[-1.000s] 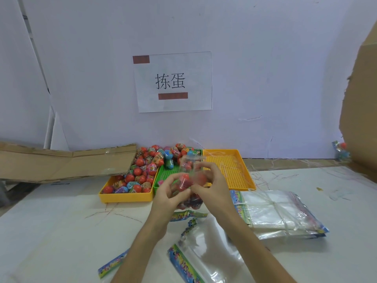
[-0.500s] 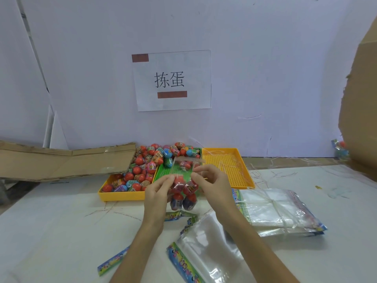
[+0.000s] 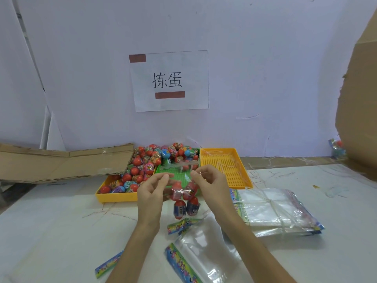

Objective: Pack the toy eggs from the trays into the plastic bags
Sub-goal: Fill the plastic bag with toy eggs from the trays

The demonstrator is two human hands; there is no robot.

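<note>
Your white table (image 3: 51,231) carries three trays against the wall: a yellow tray (image 3: 117,198) heaped with toy eggs (image 3: 146,162), a green tray (image 3: 179,174), and another yellow tray (image 3: 224,166). A stack of bags (image 3: 273,211) lies at your right. Your left hand (image 3: 152,193) and right hand (image 3: 210,182) each pinch the clear bag (image 3: 183,193), held above the table with several eggs inside.

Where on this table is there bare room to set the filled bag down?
Bare table lies left of the left hand, in front of the left yellow tray. More lies right of the bundled bags. Crowded: loose empty bags below the filled bag.
</note>
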